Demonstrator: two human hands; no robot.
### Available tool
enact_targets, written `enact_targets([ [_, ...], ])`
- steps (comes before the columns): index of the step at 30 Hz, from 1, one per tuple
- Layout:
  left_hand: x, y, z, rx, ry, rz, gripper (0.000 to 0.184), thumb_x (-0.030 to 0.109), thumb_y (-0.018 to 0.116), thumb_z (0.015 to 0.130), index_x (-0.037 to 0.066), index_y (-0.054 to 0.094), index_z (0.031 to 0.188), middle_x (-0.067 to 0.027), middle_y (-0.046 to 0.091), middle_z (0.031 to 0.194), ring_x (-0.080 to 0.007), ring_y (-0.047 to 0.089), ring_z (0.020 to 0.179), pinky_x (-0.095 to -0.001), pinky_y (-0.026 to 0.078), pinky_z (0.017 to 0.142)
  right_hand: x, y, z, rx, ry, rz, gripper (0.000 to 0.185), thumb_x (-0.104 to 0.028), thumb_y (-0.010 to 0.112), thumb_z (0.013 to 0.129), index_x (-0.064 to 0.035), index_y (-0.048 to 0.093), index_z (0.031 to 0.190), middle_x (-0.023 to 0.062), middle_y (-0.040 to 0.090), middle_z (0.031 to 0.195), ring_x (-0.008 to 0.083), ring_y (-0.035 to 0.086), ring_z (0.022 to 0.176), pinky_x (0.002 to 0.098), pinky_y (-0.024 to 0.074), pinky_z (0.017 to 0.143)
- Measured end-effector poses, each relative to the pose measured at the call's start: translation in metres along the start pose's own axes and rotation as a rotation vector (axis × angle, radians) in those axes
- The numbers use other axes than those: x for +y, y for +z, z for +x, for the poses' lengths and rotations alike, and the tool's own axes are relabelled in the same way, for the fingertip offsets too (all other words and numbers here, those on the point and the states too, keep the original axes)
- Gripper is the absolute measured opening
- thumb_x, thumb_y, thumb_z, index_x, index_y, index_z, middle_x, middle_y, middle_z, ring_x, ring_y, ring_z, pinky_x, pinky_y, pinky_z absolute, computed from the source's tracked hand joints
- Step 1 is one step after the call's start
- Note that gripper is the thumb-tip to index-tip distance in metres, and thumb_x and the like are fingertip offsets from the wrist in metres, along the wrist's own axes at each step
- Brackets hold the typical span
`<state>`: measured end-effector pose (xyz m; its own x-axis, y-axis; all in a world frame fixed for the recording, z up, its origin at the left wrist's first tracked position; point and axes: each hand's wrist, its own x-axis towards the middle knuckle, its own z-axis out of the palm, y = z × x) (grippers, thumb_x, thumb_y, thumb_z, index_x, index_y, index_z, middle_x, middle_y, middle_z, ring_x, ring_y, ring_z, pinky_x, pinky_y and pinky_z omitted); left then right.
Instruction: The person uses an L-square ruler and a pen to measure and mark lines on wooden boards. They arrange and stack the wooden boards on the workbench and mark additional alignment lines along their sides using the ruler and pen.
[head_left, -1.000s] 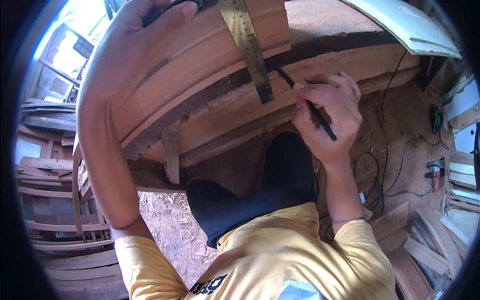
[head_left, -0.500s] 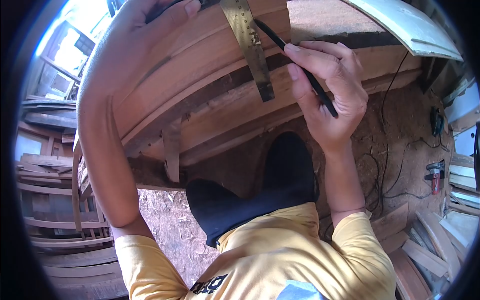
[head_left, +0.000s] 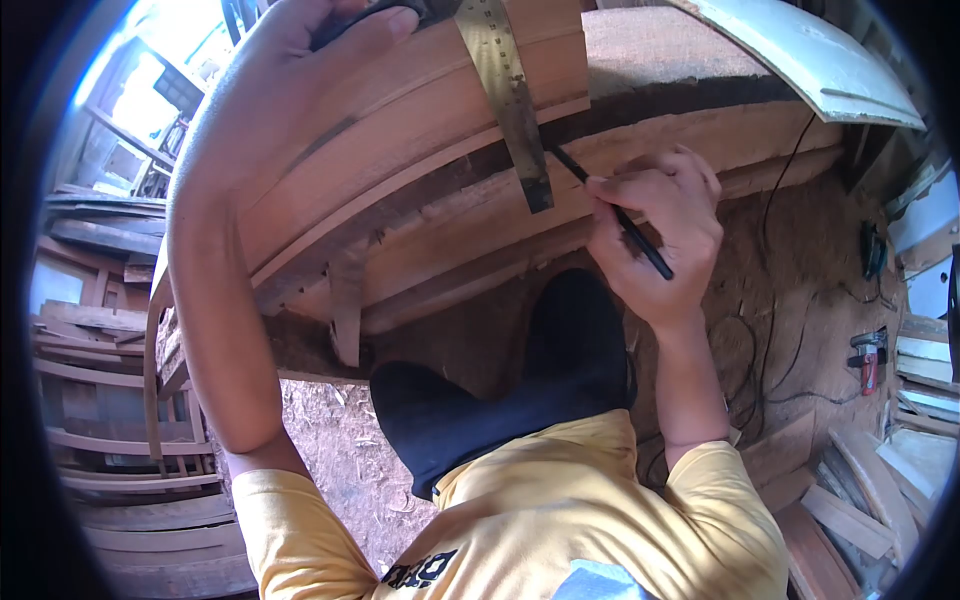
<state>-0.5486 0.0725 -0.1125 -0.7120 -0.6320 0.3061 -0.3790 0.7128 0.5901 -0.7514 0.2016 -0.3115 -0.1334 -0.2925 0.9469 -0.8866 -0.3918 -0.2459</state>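
A metal ruler [head_left: 508, 100] lies across a wooden board [head_left: 400, 125], its lower end sticking out past the board's near edge. At the upper left my left hand [head_left: 365, 30] is closed around a dark object, only partly in frame and too cut off to name; it rests over the board. My right hand [head_left: 660, 225] pinches a black pencil [head_left: 632, 230], whose tip is beside the ruler's lower part, just beyond the board's near edge.
Curved wooden pieces [head_left: 130, 440] are stacked at the left. A pale panel [head_left: 800, 60] juts in at the upper right. Cables run over the ground near a red tool [head_left: 869, 362], and wood offcuts [head_left: 845, 520] lie at the lower right.
The pencil in my right hand went up along the ruler's edge, then came back down toward its lower end. The board, ruler and left hand appear slightly further right in view.
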Motion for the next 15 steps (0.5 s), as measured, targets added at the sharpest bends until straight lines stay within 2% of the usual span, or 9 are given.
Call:
enact_targets([
  [2, 0.0, -0.002, -0.004, 0.062, -0.011, -0.1, 0.019, 0.022, 0.066, 0.103, 0.004, 0.063, 0.108, -0.0001, 0.065, 0.089, -0.0062, 0.056, 0.083, -0.0255, 0.045, 0.071, -0.003, -0.005, 0.004, 0.005, 0.022, 0.022, 0.019, -0.004, 0.075, 0.071, -0.0103, 0.075, 0.089, 0.0032, 0.07, 0.079, 0.0252, 0.067, 0.084, 0.0441, 0.044, 0.099],
  [4, 0.008, -0.014, -0.005, -0.06, -0.014, 0.067, 0.018, 0.021, 0.068, 0.101, 0.004, 0.064, 0.106, -0.0003, 0.066, 0.091, -0.007, 0.057, 0.085, -0.0265, 0.047, 0.074, -0.007, -0.011, 0.012, 0.081, 0.046, 0.098, 0.017, -0.002, 0.071, 0.074, -0.0084, 0.073, 0.09, 0.004, 0.071, 0.08, 0.0239, 0.068, 0.085, 0.0452, 0.0429, 0.103],
  [5, -0.003, -0.021, -0.005, -0.043, -0.011, 0.06, 0.018, 0.021, 0.068, 0.101, 0.004, 0.064, 0.106, -0.0003, 0.066, 0.091, -0.007, 0.057, 0.085, -0.0265, 0.047, 0.074, -0.008, -0.014, 0.015, 0.075, 0.029, 0.098, 0.017, -0.002, 0.071, 0.074, -0.0084, 0.073, 0.09, 0.004, 0.071, 0.08, 0.0239, 0.068, 0.085, 0.0452, 0.0429, 0.103],
  [7, -0.04, -0.044, -0.007, -0.07, 0.17, 0.317, 0.022, 0.027, 0.065, 0.104, 0.006, 0.064, 0.108, 0.0062, 0.058, 0.091, -0.0066, 0.052, 0.09, -0.0259, 0.043, 0.086, -0.008, -0.02, 0.016, 0.099, 0.052, 0.121, 0.017, -0.002, 0.068, 0.078, -0.007, 0.072, 0.094, 0.0044, 0.073, 0.082, 0.0224, 0.068, 0.086, 0.0454, 0.0424, 0.105],
  [10, -0.056, -0.074, -0.039, -0.119, 0.102, 0.209, 0.021, 0.024, 0.066, 0.103, 0.004, 0.063, 0.109, 0.0047, 0.058, 0.095, -0.0074, 0.052, 0.095, -0.0271, 0.043, 0.091, -0.011, -0.019, 0.013, 0.099, 0.064, 0.183, 0.016, -0.004, 0.066, 0.084, -0.0056, 0.07, 0.1, 0.0053, 0.074, 0.084, 0.0223, 0.068, 0.089, 0.0472, 0.0415, 0.108],
  [15, -0.096, -0.123, -0.093, -0.045, -0.033, 0.203, 0.025, 0.021, 0.07, 0.1, 0.003, 0.062, 0.115, 0.0034, 0.054, 0.108, -0.006, 0.048, 0.104, -0.0251, 0.041, 0.098, -0.043, 0.01, 0.003, 0.051, 0.046, 0.258, 0.016, -0.008, 0.064, 0.089, -0.0037, 0.067, 0.104, 0.0087, 0.076, 0.086, 0.0253, 0.067, 0.095, 0.0499, 0.0384, 0.112],
])
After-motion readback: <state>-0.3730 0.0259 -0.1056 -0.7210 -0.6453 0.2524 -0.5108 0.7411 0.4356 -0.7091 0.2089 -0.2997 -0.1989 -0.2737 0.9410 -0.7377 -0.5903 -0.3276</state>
